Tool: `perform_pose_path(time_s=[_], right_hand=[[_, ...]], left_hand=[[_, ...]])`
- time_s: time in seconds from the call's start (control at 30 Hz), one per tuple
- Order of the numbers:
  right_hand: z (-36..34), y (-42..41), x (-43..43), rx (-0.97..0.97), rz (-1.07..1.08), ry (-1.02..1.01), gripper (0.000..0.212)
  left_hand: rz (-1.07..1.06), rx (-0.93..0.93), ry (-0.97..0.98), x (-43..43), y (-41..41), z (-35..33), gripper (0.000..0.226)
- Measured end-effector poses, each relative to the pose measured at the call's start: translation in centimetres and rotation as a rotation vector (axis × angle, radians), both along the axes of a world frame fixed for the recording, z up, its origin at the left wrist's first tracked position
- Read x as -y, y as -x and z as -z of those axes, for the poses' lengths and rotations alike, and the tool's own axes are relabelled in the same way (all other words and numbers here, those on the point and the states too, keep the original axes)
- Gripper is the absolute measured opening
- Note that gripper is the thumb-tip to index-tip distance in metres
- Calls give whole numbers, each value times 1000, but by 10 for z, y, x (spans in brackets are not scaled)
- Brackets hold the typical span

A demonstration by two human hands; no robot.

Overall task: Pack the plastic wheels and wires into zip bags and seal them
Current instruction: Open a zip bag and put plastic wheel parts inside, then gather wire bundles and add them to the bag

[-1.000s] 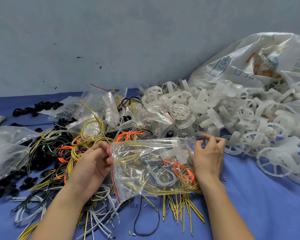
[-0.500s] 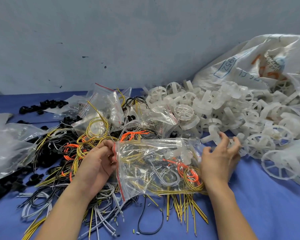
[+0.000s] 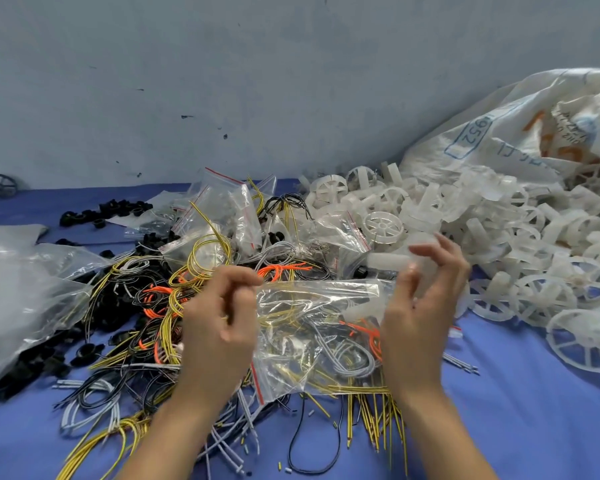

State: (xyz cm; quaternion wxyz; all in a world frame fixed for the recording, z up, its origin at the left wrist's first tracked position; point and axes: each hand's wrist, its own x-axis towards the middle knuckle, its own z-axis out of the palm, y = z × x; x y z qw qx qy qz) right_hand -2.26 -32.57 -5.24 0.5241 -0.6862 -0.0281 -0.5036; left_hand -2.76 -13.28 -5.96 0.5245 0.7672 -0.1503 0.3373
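A clear zip bag (image 3: 319, 327) with a red zip strip lies in front of me, holding yellow, grey and orange wires and a white plastic piece. My left hand (image 3: 215, 327) pinches the bag's upper left corner, at the zip-strip end. My right hand (image 3: 420, 313) is raised at the bag's right end, fingers curled round a blurred white plastic wheel (image 3: 385, 261). Behind and to the right spreads a heap of white wheels (image 3: 499, 237). Loose wires (image 3: 153, 306) are tangled to the left and beneath the bag.
A white woven sack (image 3: 516, 133) spills wheels at the back right. Empty zip bags (image 3: 229, 202) stand behind the wires. Black plastic parts (image 3: 111, 209) and a large clear bag (image 3: 21, 289) sit at the left. A grey wall closes the back of the blue table (image 3: 534, 427).
My right hand left the bag's right edge, reached into the wheel heap and came back holding a white wheel. My left hand kept hold of the bag's left end and lifted it slightly.
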Motion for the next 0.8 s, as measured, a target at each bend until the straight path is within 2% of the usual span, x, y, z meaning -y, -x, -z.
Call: perform_pose_path(time_s=[0.03, 0.1, 0.17, 0.23, 0.3, 0.43, 0.53, 0.57, 0.7, 0.8], right_hand=[[0, 3, -11, 16, -53, 37, 42], [7, 10, -31, 37, -153, 142, 34], [14, 17, -48, 35, -248, 220, 22], [18, 22, -59, 44, -320, 220, 16], [18, 24, -62, 49, -362, 209, 15], [22, 24, -58, 20, -403, 264, 26], [27, 22, -51, -67, -411, 440, 33], [28, 20, -49, -85, -396, 524, 39], [34, 16, -48, -99, -350, 837, 61], [37, 16, -51, -99, -324, 865, 39]], left_hand=[[2, 51, -131, 10, 5, 0, 12], [-55, 102, -304, 25, 9, 2, 20], [-97, 117, -354, 28, 9, 4, 26], [-55, 97, -324, 25, 8, 3, 25], [-9, 42, -195, 23, 10, 2, 21], [57, -105, 295, 7, 2, -11, 19], [86, -314, 655, -22, -10, -13, 32], [109, -410, 723, -30, -12, -11, 39], [219, -686, 670, -44, -14, 1, 55], [301, -781, 591, -45, -14, 0, 50]])
